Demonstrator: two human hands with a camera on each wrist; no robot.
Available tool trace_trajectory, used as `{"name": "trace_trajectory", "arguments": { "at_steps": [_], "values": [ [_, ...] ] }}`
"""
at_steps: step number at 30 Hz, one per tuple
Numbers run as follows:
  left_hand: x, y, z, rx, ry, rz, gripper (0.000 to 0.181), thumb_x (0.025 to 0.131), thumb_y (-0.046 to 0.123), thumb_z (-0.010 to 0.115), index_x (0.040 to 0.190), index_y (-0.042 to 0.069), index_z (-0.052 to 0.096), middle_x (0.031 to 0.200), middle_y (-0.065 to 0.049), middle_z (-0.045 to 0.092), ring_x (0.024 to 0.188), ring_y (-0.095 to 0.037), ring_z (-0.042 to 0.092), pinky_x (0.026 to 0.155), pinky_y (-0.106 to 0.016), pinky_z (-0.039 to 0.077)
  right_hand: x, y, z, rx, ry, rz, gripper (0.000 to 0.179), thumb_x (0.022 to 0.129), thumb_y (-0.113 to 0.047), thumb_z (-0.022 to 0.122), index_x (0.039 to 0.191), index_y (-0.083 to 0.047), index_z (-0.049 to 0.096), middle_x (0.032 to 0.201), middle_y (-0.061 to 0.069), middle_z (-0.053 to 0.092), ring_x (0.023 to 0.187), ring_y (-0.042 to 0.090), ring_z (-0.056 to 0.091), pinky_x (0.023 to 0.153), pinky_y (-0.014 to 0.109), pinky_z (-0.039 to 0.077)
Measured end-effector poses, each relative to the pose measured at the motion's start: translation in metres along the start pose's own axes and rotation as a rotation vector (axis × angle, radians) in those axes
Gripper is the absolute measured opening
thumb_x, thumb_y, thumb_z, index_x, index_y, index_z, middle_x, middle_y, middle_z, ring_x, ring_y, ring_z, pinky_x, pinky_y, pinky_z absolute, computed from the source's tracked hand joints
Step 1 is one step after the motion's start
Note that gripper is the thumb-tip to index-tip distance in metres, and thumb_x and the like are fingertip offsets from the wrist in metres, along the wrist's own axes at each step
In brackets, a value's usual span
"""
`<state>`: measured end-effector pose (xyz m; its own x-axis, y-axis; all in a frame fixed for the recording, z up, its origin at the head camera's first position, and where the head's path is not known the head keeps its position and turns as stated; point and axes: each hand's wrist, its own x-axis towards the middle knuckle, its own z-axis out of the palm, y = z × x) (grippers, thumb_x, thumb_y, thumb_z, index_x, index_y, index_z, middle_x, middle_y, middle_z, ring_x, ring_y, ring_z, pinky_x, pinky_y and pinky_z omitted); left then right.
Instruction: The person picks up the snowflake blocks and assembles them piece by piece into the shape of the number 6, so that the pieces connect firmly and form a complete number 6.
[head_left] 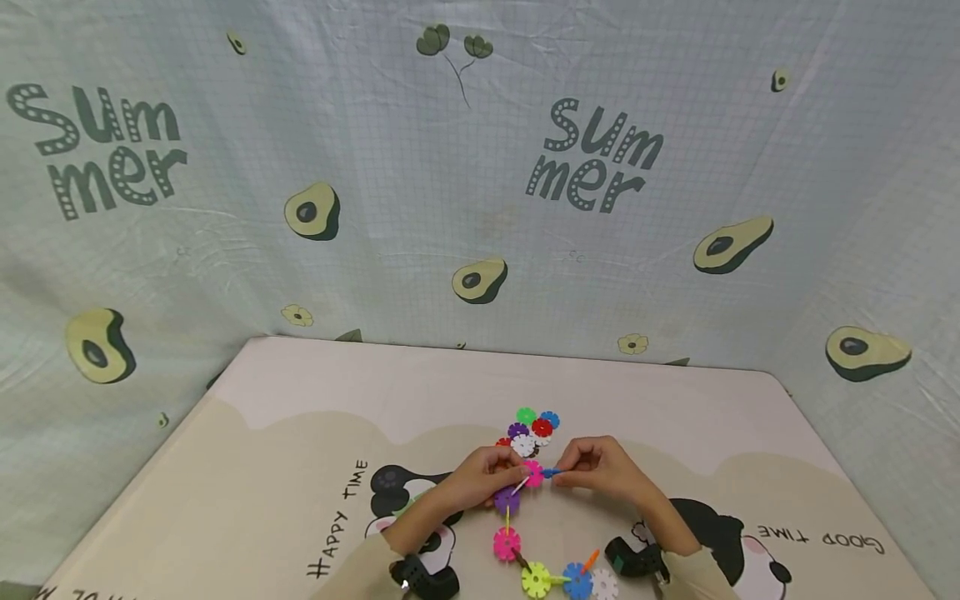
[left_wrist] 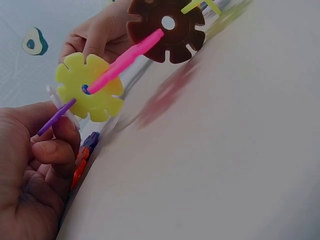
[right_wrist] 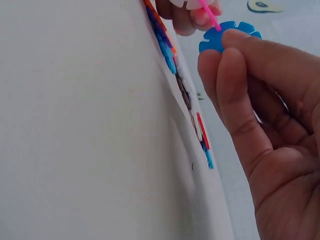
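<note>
A chain of notched plastic snowflake discs curves across the table between my hands. My left hand (head_left: 483,479) pinches the upper end of it at a white disc (left_wrist: 64,107), beside a purple disc (head_left: 507,501). From there a pink disc (head_left: 534,474) stands out toward the right. My right hand (head_left: 600,467) holds a blue disc (right_wrist: 214,40) between thumb and fingers, its edge right at the pink disc. Lower in the chain come a yellow disc (left_wrist: 92,102), another pink disc (head_left: 507,544) and a brown disc (left_wrist: 150,22).
Loose discs lie in a small pile beyond my hands, among them a green disc (head_left: 527,415) and a red disc (head_left: 542,427). Nearer me, the chain's far end has a blue disc (head_left: 576,583) and a white disc (head_left: 604,585). A printed cloth (head_left: 390,250) hangs behind the table.
</note>
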<state>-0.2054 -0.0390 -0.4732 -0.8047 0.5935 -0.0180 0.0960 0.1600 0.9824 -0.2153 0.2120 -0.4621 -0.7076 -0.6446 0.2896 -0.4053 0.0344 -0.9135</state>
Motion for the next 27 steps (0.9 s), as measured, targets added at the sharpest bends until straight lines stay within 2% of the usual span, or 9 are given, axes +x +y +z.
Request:
{"name": "trace_trajectory", "arguments": {
  "at_steps": [5,10,14,22,27],
  "values": [
    [0.0001,-0.0026,-0.0005,-0.011,-0.007,-0.003,0.022,0.098,0.015,0.058,0.097,-0.006,0.061,0.058,0.006,0.046,0.042,-0.003,0.038,0.043,-0.016,0.034,0.0003,0.0036,0.002,0.017,0.009,-0.037,0.009,0.085,0.003,0.072,0.084,0.009,0.065,0.082,0.01,0.068,0.07,0.005,0.066,0.059,0.026,0.055],
    [0.0001,-0.0033,0.0,0.015,-0.013,0.0,0.021,0.098,0.013,0.058,0.096,-0.007,0.06,0.06,0.006,0.047,0.044,-0.003,0.038,0.043,-0.016,0.035,0.0013,0.005,0.0038,0.019,-0.005,-0.048,0.014,0.086,-0.003,0.072,0.083,0.009,0.065,0.081,0.018,0.066,0.071,0.006,0.067,0.059,0.027,0.056],
    [-0.0015,-0.0012,0.0005,0.021,-0.008,-0.004,0.02,0.098,0.013,0.057,0.096,-0.007,0.06,0.062,0.005,0.047,0.045,-0.004,0.037,0.043,-0.017,0.034,0.0027,0.0025,0.0045,0.004,-0.005,-0.033,0.012,0.087,-0.002,0.071,0.084,0.008,0.064,0.082,0.018,0.066,0.07,0.008,0.067,0.059,0.028,0.056],
    [0.0006,0.0002,-0.0003,0.003,0.006,-0.038,0.033,0.1,0.029,0.056,0.111,-0.001,0.064,0.069,0.004,0.049,0.054,-0.007,0.038,0.047,-0.019,0.031,0.0046,0.0007,0.0033,0.005,-0.01,-0.024,0.008,0.088,0.005,0.067,0.094,0.009,0.064,0.089,0.024,0.065,0.076,0.008,0.067,0.065,0.031,0.057],
    [0.0029,-0.0015,0.0005,0.021,-0.032,-0.008,0.032,0.099,0.027,0.058,0.112,0.0,0.068,0.08,0.002,0.061,0.066,-0.004,0.046,0.058,-0.018,0.035,0.0042,0.0012,0.0046,0.031,-0.04,-0.031,0.01,0.09,0.005,0.065,0.098,0.009,0.065,0.093,0.026,0.065,0.083,0.008,0.067,0.07,0.031,0.057]
  ]
}}
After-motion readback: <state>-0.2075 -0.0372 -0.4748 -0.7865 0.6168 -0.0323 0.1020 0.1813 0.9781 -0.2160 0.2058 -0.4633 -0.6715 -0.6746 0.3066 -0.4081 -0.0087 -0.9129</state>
